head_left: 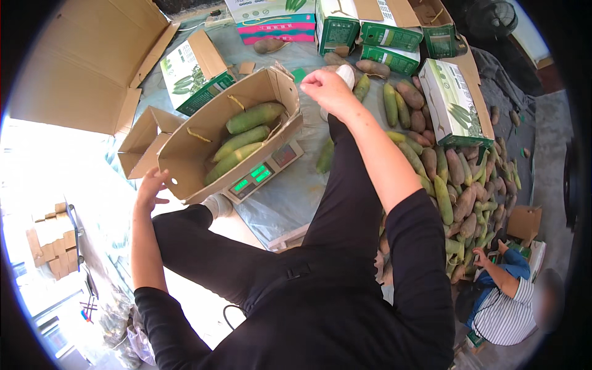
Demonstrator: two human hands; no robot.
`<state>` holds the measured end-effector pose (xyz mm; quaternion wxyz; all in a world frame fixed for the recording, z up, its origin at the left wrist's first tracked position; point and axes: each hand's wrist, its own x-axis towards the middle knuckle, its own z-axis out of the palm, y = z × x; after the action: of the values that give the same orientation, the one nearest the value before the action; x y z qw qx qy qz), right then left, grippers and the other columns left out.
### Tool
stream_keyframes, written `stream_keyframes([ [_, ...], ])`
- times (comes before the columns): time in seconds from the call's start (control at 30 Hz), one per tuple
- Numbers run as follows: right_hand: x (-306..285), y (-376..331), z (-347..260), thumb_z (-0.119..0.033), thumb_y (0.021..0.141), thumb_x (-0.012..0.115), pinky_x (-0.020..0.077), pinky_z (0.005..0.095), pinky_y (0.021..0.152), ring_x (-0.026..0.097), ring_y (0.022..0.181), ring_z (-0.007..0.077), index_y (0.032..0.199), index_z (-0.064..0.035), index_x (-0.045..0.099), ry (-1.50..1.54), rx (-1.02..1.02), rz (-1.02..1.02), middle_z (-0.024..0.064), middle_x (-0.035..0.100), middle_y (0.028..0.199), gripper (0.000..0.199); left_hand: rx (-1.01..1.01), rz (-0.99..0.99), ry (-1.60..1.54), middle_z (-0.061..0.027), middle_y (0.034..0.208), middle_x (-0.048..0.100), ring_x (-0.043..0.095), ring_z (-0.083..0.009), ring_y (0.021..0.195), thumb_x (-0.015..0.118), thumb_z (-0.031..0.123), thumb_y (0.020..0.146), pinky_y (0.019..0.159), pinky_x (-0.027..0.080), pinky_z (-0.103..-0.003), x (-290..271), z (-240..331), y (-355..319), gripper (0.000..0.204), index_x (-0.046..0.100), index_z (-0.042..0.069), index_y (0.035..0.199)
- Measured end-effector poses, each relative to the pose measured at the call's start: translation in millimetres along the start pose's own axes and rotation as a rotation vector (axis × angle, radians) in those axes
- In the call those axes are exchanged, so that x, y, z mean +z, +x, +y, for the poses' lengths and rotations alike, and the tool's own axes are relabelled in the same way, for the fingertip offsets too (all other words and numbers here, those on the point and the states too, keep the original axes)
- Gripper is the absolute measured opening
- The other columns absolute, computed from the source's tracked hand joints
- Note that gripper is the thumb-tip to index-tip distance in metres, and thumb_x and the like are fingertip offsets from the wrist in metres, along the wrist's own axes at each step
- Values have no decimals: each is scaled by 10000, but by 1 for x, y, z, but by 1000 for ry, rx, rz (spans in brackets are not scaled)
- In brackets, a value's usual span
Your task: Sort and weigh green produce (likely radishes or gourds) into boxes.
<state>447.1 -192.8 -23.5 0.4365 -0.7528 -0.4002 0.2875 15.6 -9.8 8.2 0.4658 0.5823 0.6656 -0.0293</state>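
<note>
Open cardboard box [191, 154]: stands slantwise on the scale, ahead of the person and somewhat to the left, its top gaping upward
Green radishes [256, 118]: three visible, long and thick, lying side by side inside the box
Cord loops [198, 135]: yellow, showing on the box's inner wall
Digital scale [286, 155]: under the box, its face jutting out on the near side with green lit readouts
Left hand [152, 189]: at the box's near left corner, fingertips against the cardboard and thumb apart; cannot tell whether it clasps the edge
Right hand [329, 90]: just beyond the box's right end, palm down, thumb and fingertips drawn together near the far corner; cannot tell whether anything is pinched between them
Small brown carton [143, 134]: open, just beside the box on the left
Printed carton [184, 73]: white and green, beyond the box
Pink and teal box [276, 31]: farther off, a loose radish [269, 45] lying in front
Radish heap [443, 200]: green and brownish, spread along the person's right
Co-worker [502, 316]: in a striped shirt at lower right, a hand [480, 256] beside the heap
Fan [494, 18]: dark, at upper right
</note>
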Motion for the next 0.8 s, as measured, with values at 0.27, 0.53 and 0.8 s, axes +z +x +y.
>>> stream_keyframes([
  [0.27, 48, 38, 33, -236, 667, 732, 466, 375, 709, 599, 787, 281, 911, -22, 527, -5, 98, 110, 137, 604, 833, 384, -58, -226, -140, -97, 993, 557, 572, -281, 926, 529, 189, 885, 728, 508, -535, 9, -14, 24, 279, 491, 58, 1128],
  [0.53, 49, 26, 35, -256, 724, 705, 467, 309, 756, 599, 848, 217, 978, 66, 604, 234, 188, 76, 161, 638, 930, 422, -71, -167, -109, -38, 875, 567, 566, -230, 869, 542, 189, 873, 728, 464, -455, 11, -11, 29, 111, 528, 92, 923],
  [0.8, 42, 27, 18, -255, 742, 703, 466, 306, 753, 595, 864, 205, 1012, 80, 588, 317, 230, -44, 143, 639, 942, 446, -30, -126, -74, 2, 820, 549, 539, -149, 804, 559, 225, 860, 674, 425, -338, 8, -10, 22, 149, 537, 112, 954],
])
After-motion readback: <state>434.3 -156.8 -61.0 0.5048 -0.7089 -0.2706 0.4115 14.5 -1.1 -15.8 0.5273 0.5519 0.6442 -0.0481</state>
